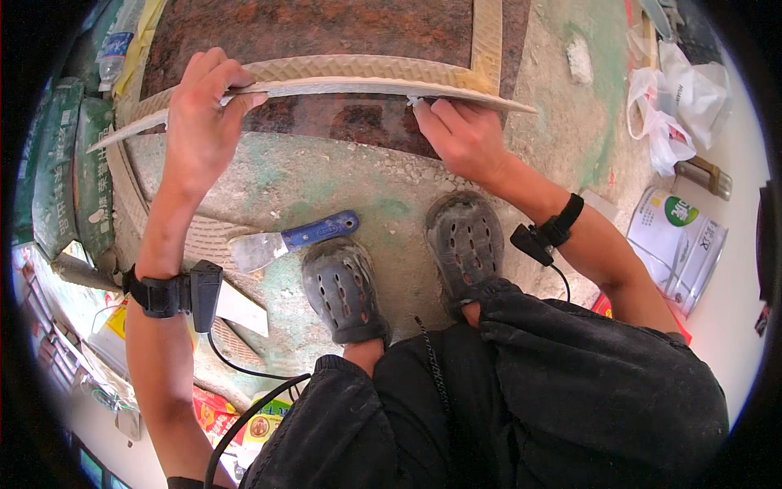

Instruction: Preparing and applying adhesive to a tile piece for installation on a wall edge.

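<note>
Both of my hands hold a long, thin, pale tile strip point(342, 87), seen nearly edge-on above a dark red speckled stone slab point(326, 118). My left hand point(199, 114) pinches it left of the middle, thumb on the near side. Toward its right end, the fingers of my right hand point(464, 138) grip the lower edge, with a bit of white paste by the fingertips. Just beyond the strip runs a beige ribbed strip point(350, 65), which meets another ribbed strip point(487, 37) at the right corner. A blue-handled putty knife point(301, 235) lies on the floor by my left shoe.
More ribbed strips point(216, 240) lie on the dusty floor at left. Green sacks point(91, 175) and a plastic bottle point(116, 57) stand far left. At right are white plastic bags point(660, 118), a metal can point(676, 244) and a white rubble lump point(579, 61).
</note>
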A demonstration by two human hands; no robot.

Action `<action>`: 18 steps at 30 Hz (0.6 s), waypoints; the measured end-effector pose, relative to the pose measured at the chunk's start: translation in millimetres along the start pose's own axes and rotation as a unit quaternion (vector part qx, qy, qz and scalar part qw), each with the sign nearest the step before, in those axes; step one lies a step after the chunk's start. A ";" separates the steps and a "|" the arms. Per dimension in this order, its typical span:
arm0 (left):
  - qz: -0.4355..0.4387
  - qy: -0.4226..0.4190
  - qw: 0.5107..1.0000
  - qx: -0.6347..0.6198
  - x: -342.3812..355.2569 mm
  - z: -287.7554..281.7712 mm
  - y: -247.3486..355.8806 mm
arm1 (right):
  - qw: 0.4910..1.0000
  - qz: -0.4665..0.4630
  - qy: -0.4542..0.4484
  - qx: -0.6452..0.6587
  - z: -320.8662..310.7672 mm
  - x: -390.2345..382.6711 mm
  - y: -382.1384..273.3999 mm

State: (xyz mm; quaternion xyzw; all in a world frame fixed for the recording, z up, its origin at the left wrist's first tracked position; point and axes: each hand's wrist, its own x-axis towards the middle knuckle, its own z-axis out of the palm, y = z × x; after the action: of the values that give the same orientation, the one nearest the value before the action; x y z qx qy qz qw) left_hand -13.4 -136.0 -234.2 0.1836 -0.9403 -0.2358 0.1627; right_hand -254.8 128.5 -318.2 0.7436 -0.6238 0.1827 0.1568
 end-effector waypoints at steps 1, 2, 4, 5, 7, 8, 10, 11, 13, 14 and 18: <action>0.004 0.001 1.000 0.004 0.1 -0.1 0.1 | 1.000 0.000 0.000 0.000 0.4 0.5 -0.1; 0.009 0.002 1.000 0.007 0.2 0.0 0.2 | 1.000 -0.006 0.001 0.009 1.0 1.2 -0.4; 0.011 0.007 1.000 -0.001 0.6 1.5 0.7 | 1.000 -0.010 0.002 0.016 1.4 1.8 -1.3; 0.012 0.012 1.000 -0.007 0.5 1.4 1.0 | 1.000 0.000 -0.012 0.010 1.6 2.2 -2.5; 0.010 0.006 1.000 -0.002 0.2 0.2 1.2 | 1.000 0.010 -0.024 0.005 2.4 3.2 -4.5; 0.007 0.004 1.000 0.003 0.1 -0.3 1.2 | 1.000 0.010 -0.029 0.002 2.9 3.6 -5.1; 0.007 0.001 1.000 0.000 0.2 -0.6 1.1 | 0.999 0.010 -0.035 -0.002 3.3 3.9 -5.5; 0.004 -0.001 1.000 0.001 0.1 -0.3 1.1 | 0.999 0.010 -0.039 -0.003 3.3 3.7 -5.9; 0.009 0.001 1.000 -0.001 0.0 -0.4 1.1 | 0.999 0.011 -0.043 -0.004 3.1 3.3 -6.7; 0.011 0.002 1.000 0.002 0.0 -0.5 1.1 | 0.999 0.014 -0.045 -0.008 3.0 3.0 -7.4; 0.012 0.000 1.000 -0.005 0.4 -1.0 0.5 | 0.998 0.021 -0.060 -0.013 2.8 2.4 -9.7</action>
State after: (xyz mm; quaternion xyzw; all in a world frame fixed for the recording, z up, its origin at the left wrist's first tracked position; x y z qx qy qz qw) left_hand -13.5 -136.2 -233.1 0.1715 -0.9413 -0.2386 0.1660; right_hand -244.7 126.8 -319.6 0.7381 -0.6497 0.1328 0.1243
